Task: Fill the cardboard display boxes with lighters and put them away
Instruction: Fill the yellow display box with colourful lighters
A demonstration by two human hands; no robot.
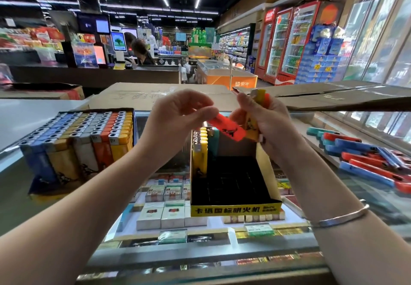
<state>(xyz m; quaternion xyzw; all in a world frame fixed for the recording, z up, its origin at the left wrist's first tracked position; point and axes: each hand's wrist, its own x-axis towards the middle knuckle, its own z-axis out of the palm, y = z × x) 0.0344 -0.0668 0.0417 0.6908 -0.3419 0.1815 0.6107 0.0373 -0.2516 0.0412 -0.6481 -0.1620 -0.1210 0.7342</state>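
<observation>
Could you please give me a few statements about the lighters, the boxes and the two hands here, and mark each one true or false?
1. The display box on the left is packed full of lighters. True.
2. The yellow display box in the middle is full. False: only a row of yellow lighters and a teal one stand along its left side; the rest is bare.
3. The left hand pinches an orange lighter. True.
4. The right hand holds nothing. False: it grips several lighters, yellow and orange among them.
5. Loose lighters lie on the glass counter to the right. True.
</observation>
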